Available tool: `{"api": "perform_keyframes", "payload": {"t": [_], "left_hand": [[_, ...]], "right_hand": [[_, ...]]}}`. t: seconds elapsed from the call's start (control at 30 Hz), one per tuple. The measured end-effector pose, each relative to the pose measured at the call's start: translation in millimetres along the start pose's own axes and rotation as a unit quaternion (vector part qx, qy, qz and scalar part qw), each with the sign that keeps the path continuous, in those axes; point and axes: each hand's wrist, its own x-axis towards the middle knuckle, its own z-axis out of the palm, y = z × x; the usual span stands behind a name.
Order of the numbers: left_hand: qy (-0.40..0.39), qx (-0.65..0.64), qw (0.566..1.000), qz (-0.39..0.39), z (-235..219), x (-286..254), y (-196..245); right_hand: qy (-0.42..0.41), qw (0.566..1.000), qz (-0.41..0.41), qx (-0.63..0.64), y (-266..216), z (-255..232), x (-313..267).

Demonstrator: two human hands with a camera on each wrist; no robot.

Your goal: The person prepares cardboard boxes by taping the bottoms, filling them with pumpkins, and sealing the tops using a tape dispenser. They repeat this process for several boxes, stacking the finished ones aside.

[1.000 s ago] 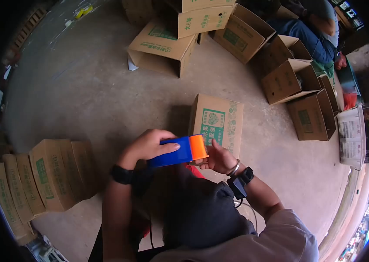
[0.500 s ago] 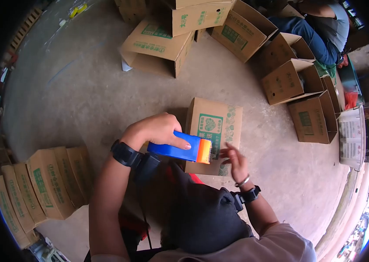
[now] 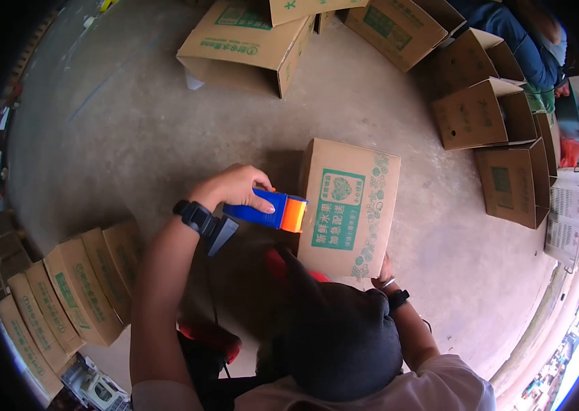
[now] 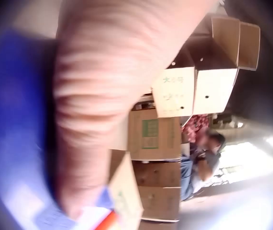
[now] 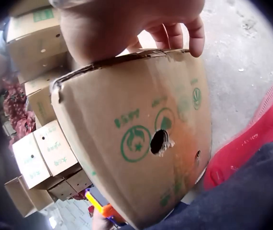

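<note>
My left hand (image 3: 240, 183) holds a blue tape dispenser (image 3: 256, 211) with an orange front end, just left of the cardboard box. Close up in the left wrist view, the thumb (image 4: 86, 120) lies along the dispenser's blue side (image 4: 12, 129). The closed cardboard box (image 3: 378, 198) has a green printed panel on top. At its near right corner is my right hand (image 3: 385, 271), mostly hidden behind the box. In the right wrist view that hand (image 5: 131, 24) grips the box's edge, fingers bent over it, above a side panel (image 5: 107, 105) with a torn round hole.
Flattened cartons (image 3: 77, 291) stand in a row at the left. Open boxes (image 3: 481, 116) line the right, near a seated person (image 3: 533, 51) and a white plastic crate (image 3: 565, 212). Another open box (image 3: 241, 51) lies on its side at the far end.
My right hand has left the dispenser's orange end and moved down to the box's near right corner. My left hand has drawn the dispenser leftward, off the box.
</note>
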Motion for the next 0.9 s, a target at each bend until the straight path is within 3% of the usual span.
{"api": "perform_keyframes", "payload": {"t": [0.03, 0.07, 0.1, 0.13, 0.17, 0.27, 0.4, 0.5, 0.6, 0.7, 0.8, 0.9], "left_hand": [[0.007, 0.004, 1.0, -0.023, 4.5, -2.0, -8.6], [-0.011, 0.108, 0.991, -0.081, 13.3, -2.9, -12.7], [-0.024, 0.208, 0.968, -0.137, 22.3, -1.4, -15.7], [-0.033, 0.308, 0.932, -0.189, 29.4, 2.2, -20.0], [0.059, 0.204, 0.973, -0.09, 32.5, -0.6, -23.0], [0.06, 0.119, 0.983, -0.126, 42.8, 14.8, -29.8], [0.095, 0.037, 0.984, -0.143, 3.2, -8.9, -18.2], [0.085, -0.074, 0.992, -0.055, -36.1, -49.7, 13.4], [0.097, -0.252, 0.961, 0.064, -51.0, -74.5, 54.0], [0.086, -0.194, 0.974, 0.084, -42.0, -54.9, 67.0], [-0.039, 0.002, 0.997, -0.069, -4.1, 1.1, 11.4], [0.014, 0.025, 0.998, -0.06, -0.9, 2.0, 5.8]], "right_hand": [[-0.027, 1.0, 0.003, 0.007, -2.3, 0.6, 4.5], [-0.053, 0.999, 0.009, 0.012, -2.1, -2.0, 1.9], [-0.004, 1.0, 0.013, 0.023, 11.6, -11.3, 8.8], [-0.011, 0.995, 0.039, 0.086, 19.0, -23.5, 18.0], [-0.009, 0.994, 0.044, 0.096, 16.3, -21.1, 18.2], [-0.003, 0.996, 0.045, 0.073, 15.5, -20.3, 18.3], [-0.003, 0.997, 0.038, 0.061, 4.2, -18.6, 24.8], [-0.002, 0.998, 0.035, 0.055, -1.0, -15.9, 29.3], [-0.001, 0.998, 0.034, 0.055, -2.8, -9.9, 31.2], [-0.002, 0.998, 0.034, 0.052, -0.9, -2.9, 31.7], [-0.002, 0.998, 0.036, 0.057, 2.1, -3.6, 29.5], [-0.007, 0.998, 0.031, 0.057, -3.7, -1.9, 30.7]]}}
